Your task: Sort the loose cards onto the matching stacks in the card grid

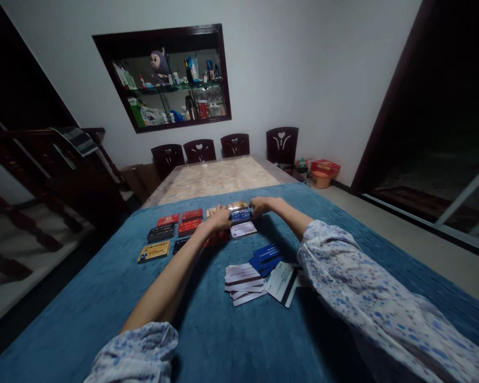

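Note:
Both my hands are at the far end of several rows of stacked cards on a blue cloth. My left hand [222, 218], fingers bent, is at the left side of a stack of blue cards [240, 215]. Against the right side of that stack are the curled fingers of my right hand [259, 206]. A gold-coloured card stack [238, 205] lies just behind it, and a white card stack [243, 230] just in front. Red cards [219, 238] show partly under my left wrist. The fingertips are small and partly hidden.
Nearer me lie loose white cards [244, 279], blue cards [265, 258] and a pale striped card [282, 284]. Red [189, 227], black [160, 233] and yellow [154, 251] card stacks are at the left. The blue cloth [104, 298] covers the near table; chairs [235, 144] stand beyond.

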A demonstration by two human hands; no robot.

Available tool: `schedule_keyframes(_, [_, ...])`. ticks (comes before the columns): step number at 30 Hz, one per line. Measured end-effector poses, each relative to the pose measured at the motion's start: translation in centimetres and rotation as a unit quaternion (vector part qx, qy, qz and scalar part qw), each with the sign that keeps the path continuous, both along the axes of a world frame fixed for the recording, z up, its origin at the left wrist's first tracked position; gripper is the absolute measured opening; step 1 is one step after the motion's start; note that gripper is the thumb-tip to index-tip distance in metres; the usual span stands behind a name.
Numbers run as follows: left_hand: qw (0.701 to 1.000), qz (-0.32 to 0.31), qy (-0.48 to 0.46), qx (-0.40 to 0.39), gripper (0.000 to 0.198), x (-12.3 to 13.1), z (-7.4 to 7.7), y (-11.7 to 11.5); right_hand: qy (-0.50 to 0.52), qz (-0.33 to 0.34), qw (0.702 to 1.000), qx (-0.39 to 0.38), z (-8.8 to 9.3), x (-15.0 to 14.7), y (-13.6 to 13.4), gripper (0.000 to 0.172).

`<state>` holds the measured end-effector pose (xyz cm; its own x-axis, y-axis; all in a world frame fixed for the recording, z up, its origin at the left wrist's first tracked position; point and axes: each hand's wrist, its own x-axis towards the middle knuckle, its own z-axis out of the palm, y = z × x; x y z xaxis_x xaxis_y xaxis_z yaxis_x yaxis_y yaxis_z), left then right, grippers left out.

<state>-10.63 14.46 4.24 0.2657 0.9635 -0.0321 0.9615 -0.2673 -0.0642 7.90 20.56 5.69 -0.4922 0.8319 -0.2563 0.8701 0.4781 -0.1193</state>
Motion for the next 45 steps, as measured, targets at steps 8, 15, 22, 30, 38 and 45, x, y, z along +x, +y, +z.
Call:
schedule_keyframes(8, [0.995,-0.052,-0.067,0.053,0.042,-0.5,-0.1,-3.4,0.049,0.017,0.998,0.04,0.3,1.7,-2.7,0.052])
schedule_keyframes(15, [0.974,-0.12,-0.156,0.11,0.038,-0.9,-2.0,-7.8,0.119,0.077,0.987,0.076,-0.4,2.2,-6.6,0.034])
schedule_keyframes(22, [0.954,-0.165,-0.206,0.142,0.033,-1.8,-3.1,-12.5,0.195,0.155,0.965,0.084,-1.8,1.4,-10.4,0.03])
schedule_keyframes(30, [0.941,-0.238,-0.21,0.119,0.029,-2.7,-4.1,-17.2,0.227,0.238,0.941,0.076,-2.5,0.5,-15.0,0.018])
schedule_keyframes(38, [0.94,-0.259,-0.181,0.13,0.028,-3.2,-4.4,-17.9,0.217,0.248,0.938,0.103,-2.6,0.2,-16.6,0.015])
schedule_keyframes(45, [0.941,-0.242,-0.192,0.138,0.028,-3.3,-4.4,-18.1,0.168,0.241,0.947,0.126,-2.7,0.6,-16.6,0.016])
